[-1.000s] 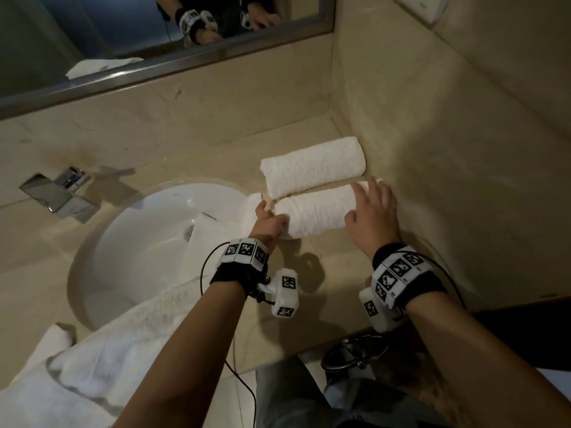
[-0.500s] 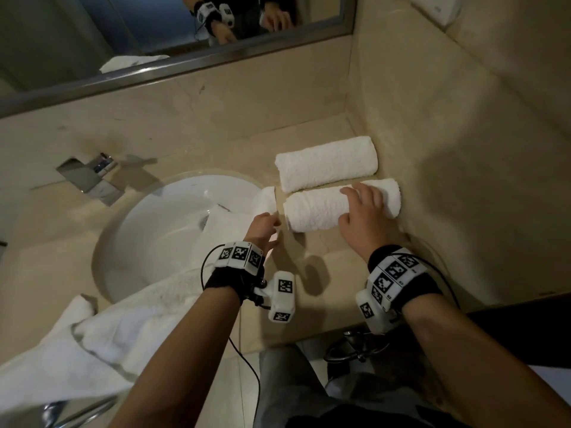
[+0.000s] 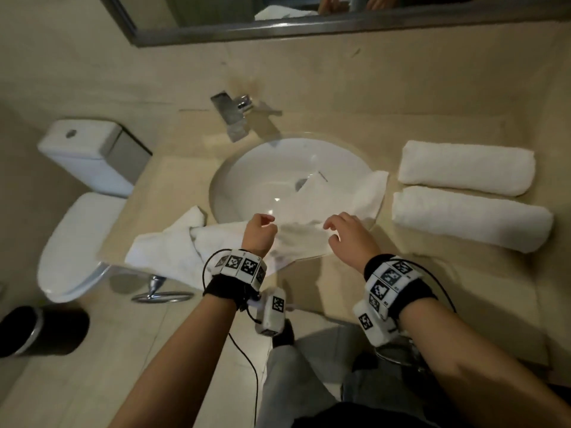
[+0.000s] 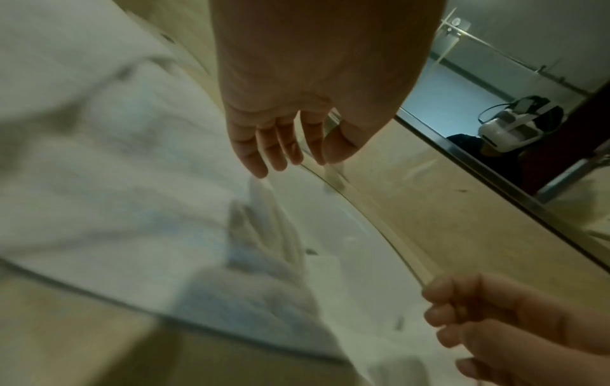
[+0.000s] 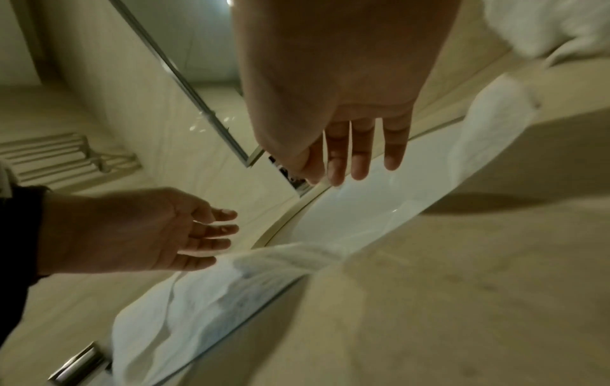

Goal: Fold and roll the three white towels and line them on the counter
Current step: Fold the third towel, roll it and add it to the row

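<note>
Two rolled white towels lie side by side on the counter at the right, the far roll (image 3: 466,172) and the near roll (image 3: 471,222). The third towel (image 3: 191,242) lies unfolded and rumpled, draped across the front of the sink (image 3: 262,168) and onto the counter at the left. My left hand (image 3: 261,227) hovers just above it with relaxed fingers (image 4: 264,154) and holds nothing. My right hand (image 3: 340,230) hangs beside it over the towel, fingers (image 5: 359,156) straight and spread, also empty. Whether either hand touches the cloth cannot be told.
A chrome tap (image 3: 234,112) stands behind the sink below the mirror (image 3: 309,23). Left of the counter are a toilet (image 3: 83,217) and a black bin (image 3: 40,332). A chrome towel ring (image 3: 160,295) hangs under the counter's front edge.
Both hands have left the near rolled towel and moved left to the unfolded towel over the sink. The view has swung left with them.
</note>
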Action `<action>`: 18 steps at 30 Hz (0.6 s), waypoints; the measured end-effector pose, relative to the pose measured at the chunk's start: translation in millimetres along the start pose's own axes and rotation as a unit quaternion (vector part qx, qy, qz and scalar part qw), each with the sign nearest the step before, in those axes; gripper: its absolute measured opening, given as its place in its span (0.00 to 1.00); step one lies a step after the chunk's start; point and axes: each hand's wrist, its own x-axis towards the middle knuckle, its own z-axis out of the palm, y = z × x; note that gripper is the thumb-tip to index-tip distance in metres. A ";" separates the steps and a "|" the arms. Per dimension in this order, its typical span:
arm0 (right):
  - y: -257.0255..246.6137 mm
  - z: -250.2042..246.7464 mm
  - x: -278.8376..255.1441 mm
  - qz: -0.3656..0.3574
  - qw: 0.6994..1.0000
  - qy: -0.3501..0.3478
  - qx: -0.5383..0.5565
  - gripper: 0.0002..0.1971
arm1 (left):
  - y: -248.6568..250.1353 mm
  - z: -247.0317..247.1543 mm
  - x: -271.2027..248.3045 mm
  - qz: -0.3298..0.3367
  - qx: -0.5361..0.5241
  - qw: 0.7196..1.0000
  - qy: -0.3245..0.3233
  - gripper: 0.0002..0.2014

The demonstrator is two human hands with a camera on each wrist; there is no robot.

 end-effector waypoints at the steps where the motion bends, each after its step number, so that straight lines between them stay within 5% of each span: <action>1: -8.0 8.7 5.9 -0.002 1.000 -0.018 0.007 0.15 | -8.4 -16.2 2.9 0.004 0.019 1.000 0.016 0.15; 6: -54.1 43.3 34.3 -0.015 0.994 -0.104 -0.002 0.15 | -48.3 -94.9 15.9 0.002 0.169 0.978 0.118 0.16; 9: -92.0 65.5 49.3 -0.039 0.979 -0.202 -0.012 0.13 | -74.2 -133.5 25.7 -0.061 0.251 0.960 0.108 0.17; 13: -142.1 95.2 60.8 -0.089 0.952 -0.289 -0.054 0.10 | -101.1 -165.0 41.4 -0.118 0.173 0.976 0.066 0.12; 18: -192.9 126.0 73.5 -0.093 0.928 -0.340 -0.120 0.19 | -98.8 -183.4 59.5 -0.091 0.120 0.984 0.093 0.10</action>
